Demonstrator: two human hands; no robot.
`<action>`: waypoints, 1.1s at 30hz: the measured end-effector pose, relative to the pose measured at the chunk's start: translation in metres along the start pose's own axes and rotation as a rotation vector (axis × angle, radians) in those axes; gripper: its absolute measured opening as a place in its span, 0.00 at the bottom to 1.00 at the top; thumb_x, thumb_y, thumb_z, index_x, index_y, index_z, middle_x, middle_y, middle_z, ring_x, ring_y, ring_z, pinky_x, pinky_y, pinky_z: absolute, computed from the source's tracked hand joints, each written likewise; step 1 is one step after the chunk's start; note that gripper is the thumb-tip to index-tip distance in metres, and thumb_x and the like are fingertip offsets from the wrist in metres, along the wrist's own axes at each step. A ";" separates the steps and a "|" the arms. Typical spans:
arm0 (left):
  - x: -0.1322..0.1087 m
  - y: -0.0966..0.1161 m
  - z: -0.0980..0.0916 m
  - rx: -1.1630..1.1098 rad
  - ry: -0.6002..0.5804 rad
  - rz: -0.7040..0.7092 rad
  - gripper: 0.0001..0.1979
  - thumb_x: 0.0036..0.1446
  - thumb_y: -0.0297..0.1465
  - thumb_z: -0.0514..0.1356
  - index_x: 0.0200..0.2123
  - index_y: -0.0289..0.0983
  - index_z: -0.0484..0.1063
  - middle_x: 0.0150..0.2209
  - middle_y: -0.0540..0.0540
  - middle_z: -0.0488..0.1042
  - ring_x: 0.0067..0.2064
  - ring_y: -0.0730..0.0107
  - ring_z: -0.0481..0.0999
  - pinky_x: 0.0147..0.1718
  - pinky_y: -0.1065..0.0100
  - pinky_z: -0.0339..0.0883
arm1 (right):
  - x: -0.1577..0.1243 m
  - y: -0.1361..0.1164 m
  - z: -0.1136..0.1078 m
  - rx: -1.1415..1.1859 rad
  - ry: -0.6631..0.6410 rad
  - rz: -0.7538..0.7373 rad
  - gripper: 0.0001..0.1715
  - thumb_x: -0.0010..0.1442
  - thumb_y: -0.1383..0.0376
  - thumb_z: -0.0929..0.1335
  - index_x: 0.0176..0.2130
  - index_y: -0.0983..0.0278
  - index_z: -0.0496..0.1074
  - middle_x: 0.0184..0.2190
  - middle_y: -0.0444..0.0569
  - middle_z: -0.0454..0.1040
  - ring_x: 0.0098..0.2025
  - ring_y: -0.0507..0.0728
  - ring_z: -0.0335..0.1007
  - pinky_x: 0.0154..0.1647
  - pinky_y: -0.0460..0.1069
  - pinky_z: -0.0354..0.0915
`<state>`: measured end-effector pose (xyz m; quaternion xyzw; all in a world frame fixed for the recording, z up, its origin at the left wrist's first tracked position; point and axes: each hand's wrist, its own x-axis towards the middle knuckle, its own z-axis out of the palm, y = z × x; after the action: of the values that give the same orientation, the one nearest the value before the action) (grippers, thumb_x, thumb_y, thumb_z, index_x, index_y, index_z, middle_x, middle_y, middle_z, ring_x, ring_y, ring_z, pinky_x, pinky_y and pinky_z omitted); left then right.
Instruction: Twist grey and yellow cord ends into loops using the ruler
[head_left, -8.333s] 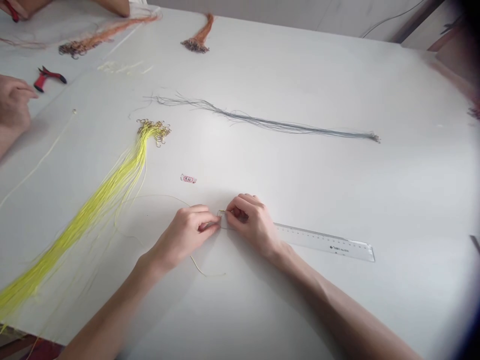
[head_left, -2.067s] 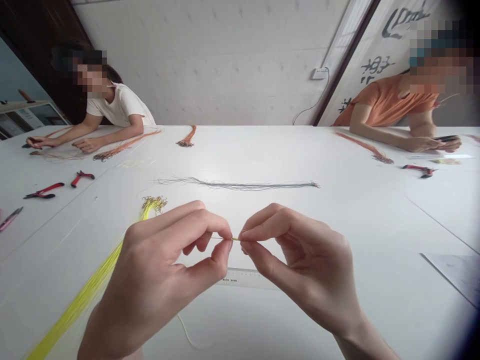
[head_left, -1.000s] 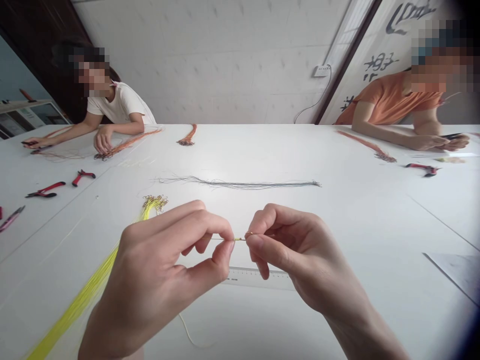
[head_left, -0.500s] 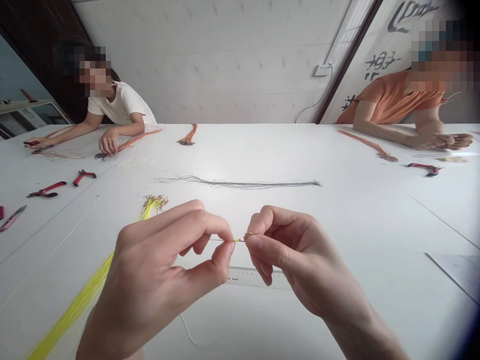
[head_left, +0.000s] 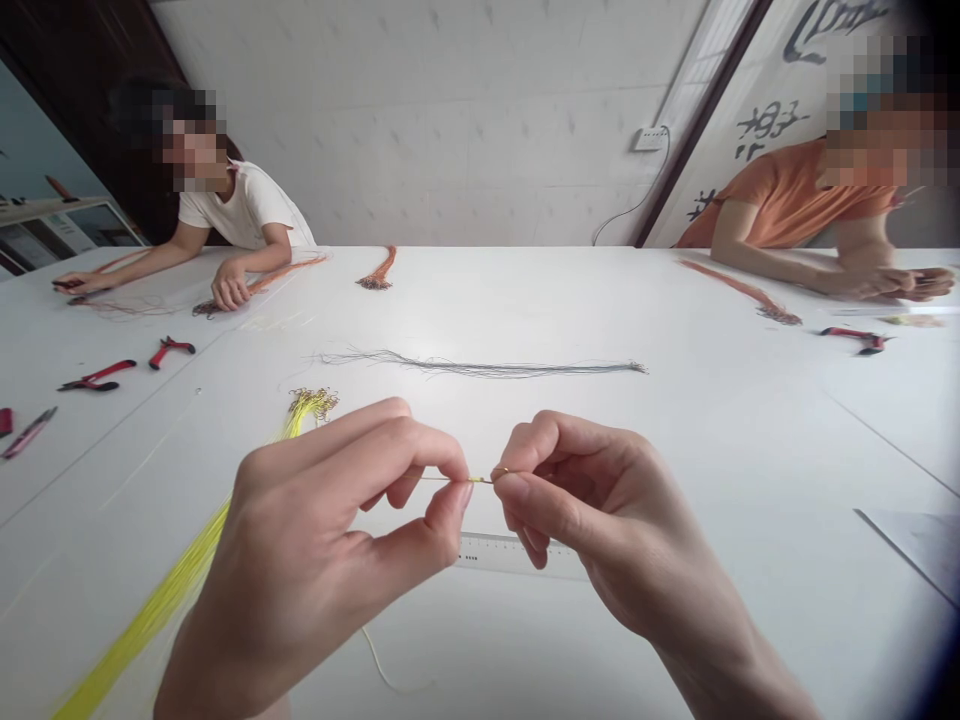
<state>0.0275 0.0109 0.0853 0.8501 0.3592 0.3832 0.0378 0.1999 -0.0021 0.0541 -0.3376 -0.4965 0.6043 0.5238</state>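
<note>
My right hand [head_left: 577, 490] pinches a small gold fish hook [head_left: 504, 470] between thumb and forefinger, its bend just above the thumb. Thumb and forefinger of my left hand [head_left: 322, 530] are closed on the yellow line [head_left: 475, 480] wound round the hook's shank. The line runs on leftward behind my left fingers. Both hands are raised over the white table [head_left: 600, 630], fingertips a short way apart. Beside my left hand lies a bundle of yellow lines [head_left: 161, 610] with gold hooks [head_left: 315, 403] at its far end. A clear ruler [head_left: 487, 553] lies below, partly hidden by my hands.
A bundle of thin dark lines [head_left: 487, 368] lies across the table ahead. Red-handled pliers [head_left: 97, 377] and a pink cutter [head_left: 30, 433] are at left, more pliers [head_left: 855, 338] at right. Two people work across the table with orange bundles [head_left: 379, 270] near them.
My hands keep almost the same pose on the hook and line. The view has shifted very slightly. The person at right has moved their hands a little.
</note>
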 end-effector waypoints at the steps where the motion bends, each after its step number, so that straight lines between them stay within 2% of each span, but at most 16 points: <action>1: 0.000 0.000 0.000 0.003 0.001 0.000 0.08 0.52 0.21 0.57 0.26 0.39 0.66 0.21 0.56 0.60 0.23 0.81 0.59 0.21 0.75 0.54 | 0.000 0.000 0.000 -0.002 0.001 -0.001 0.07 0.51 0.71 0.71 0.24 0.66 0.68 0.19 0.40 0.66 0.21 0.45 0.59 0.20 0.40 0.61; 18: 0.001 0.002 0.001 0.028 0.008 -0.004 0.08 0.52 0.21 0.56 0.26 0.39 0.66 0.21 0.56 0.60 0.23 0.81 0.60 0.21 0.76 0.54 | 0.001 -0.001 0.000 0.064 -0.021 0.020 0.07 0.51 0.73 0.71 0.25 0.65 0.70 0.20 0.39 0.67 0.21 0.44 0.59 0.20 0.38 0.60; 26: 0.000 0.003 -0.001 0.044 0.009 -0.016 0.09 0.51 0.20 0.57 0.26 0.40 0.67 0.20 0.56 0.59 0.22 0.81 0.59 0.20 0.75 0.54 | 0.004 0.002 -0.002 0.210 -0.095 0.097 0.07 0.54 0.67 0.70 0.26 0.66 0.70 0.20 0.41 0.67 0.19 0.44 0.58 0.17 0.39 0.58; 33: 0.002 0.001 0.000 0.056 0.004 0.002 0.08 0.52 0.21 0.57 0.26 0.40 0.67 0.21 0.56 0.59 0.22 0.81 0.59 0.20 0.76 0.54 | 0.004 0.003 -0.002 0.284 -0.119 0.150 0.08 0.54 0.67 0.70 0.25 0.67 0.69 0.18 0.40 0.65 0.18 0.43 0.57 0.16 0.39 0.56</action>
<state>0.0292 0.0114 0.0870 0.8504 0.3692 0.3745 0.0128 0.1999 0.0025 0.0508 -0.2600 -0.4098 0.7246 0.4893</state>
